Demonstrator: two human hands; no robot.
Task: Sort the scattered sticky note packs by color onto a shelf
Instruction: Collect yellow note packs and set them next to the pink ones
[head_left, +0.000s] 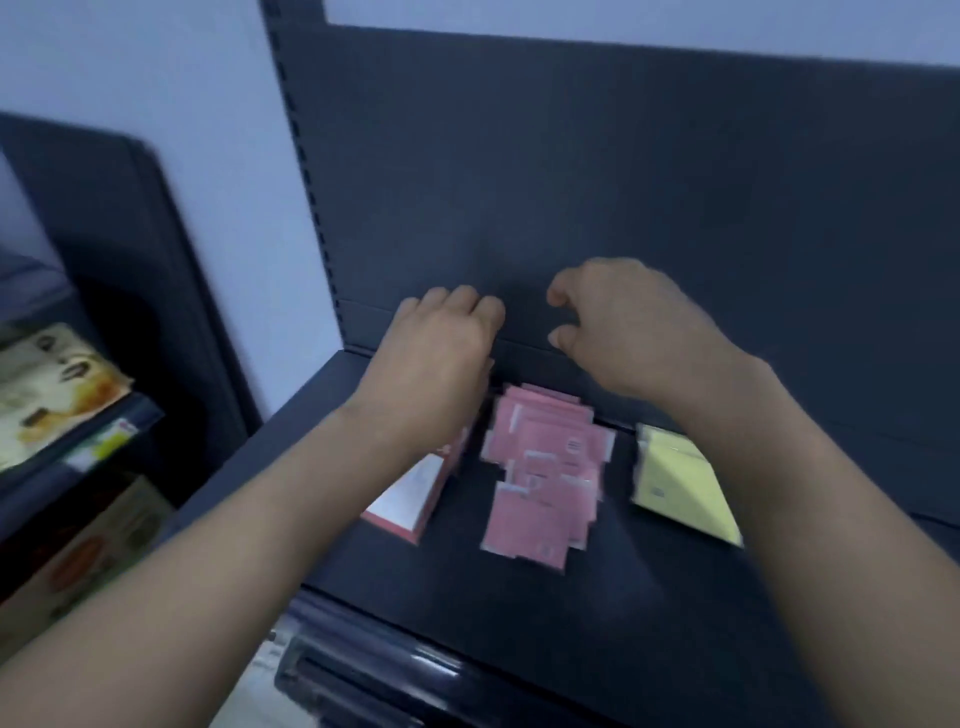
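Note:
Several pink sticky note packs (543, 467) lie in an overlapping pile in the middle of the dark shelf (597, 613). A yellow pack (675, 483) lies to their right, partly under my right forearm. Left of the pink pile lies a red-edged pack with a white face (410, 499), partly under my left wrist. My left hand (441, 358) hovers near the shelf's back with its fingers curled under; whether it holds anything is hidden. My right hand (623, 332) hangs above the back of the shelf, fingers loosely curled, holding nothing. The frame is blurred.
The shelf's dark back panel (623, 182) rises right behind my hands, with a slotted upright (306, 176) at its left. A neighbouring shelf at the left carries printed boxes (52, 384) and price labels (104, 441). The front edge of the shelf (415, 644) lies below.

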